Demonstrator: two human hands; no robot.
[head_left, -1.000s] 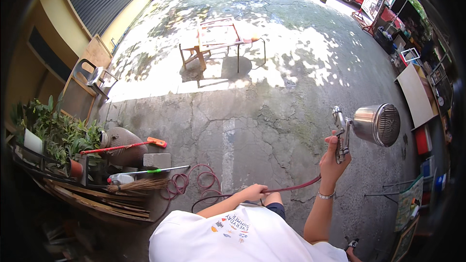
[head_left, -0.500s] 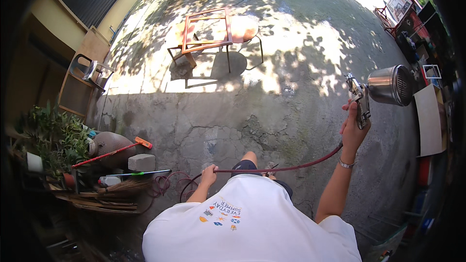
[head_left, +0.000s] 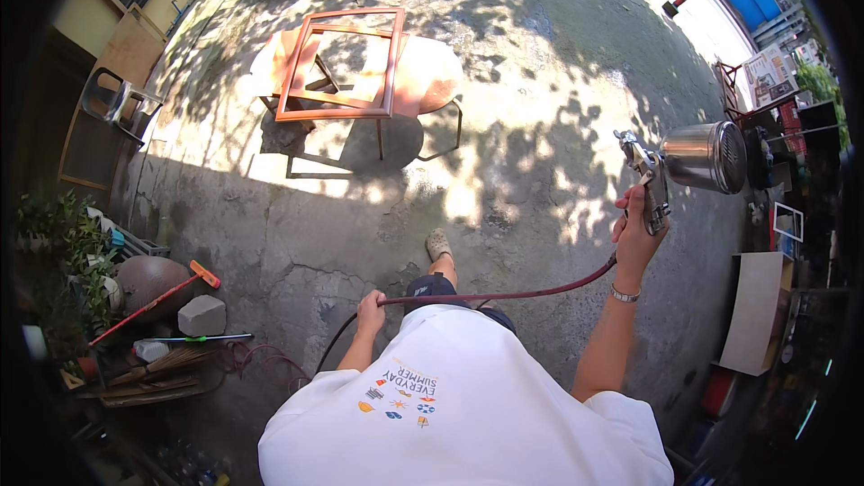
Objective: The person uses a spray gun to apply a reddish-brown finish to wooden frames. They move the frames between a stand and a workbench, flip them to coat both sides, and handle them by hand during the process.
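My right hand (head_left: 644, 223) is wrapped round the handle of a metal spray gun (head_left: 650, 182), raised out to the right. A silver paint cup (head_left: 705, 157) is fixed to the gun and lies sideways. From the gun's handle a dark red air hose (head_left: 522, 295) curves across my body to my left hand (head_left: 370, 313), whose fingers are closed round it. Ahead, well out of reach, a reddish-brown wooden frame (head_left: 392, 63) rests on a round-ended table or stools with thin metal legs (head_left: 459, 130), partly in sun.
On the left are a chair (head_left: 110, 103), potted plants (head_left: 85, 252), a brown jar (head_left: 155, 286), an orange-headed brush (head_left: 205, 274), a concrete block (head_left: 202, 316) and loose hose coils (head_left: 261, 357). A pale board (head_left: 754, 310) and stacked clutter line the right. Cracks run through the concrete floor (head_left: 297, 225).
I have stepped forward; one foot now shows ahead of me. The frame and its support appear nearer and further left. Both hands keep their holds on the spray gun and hose.
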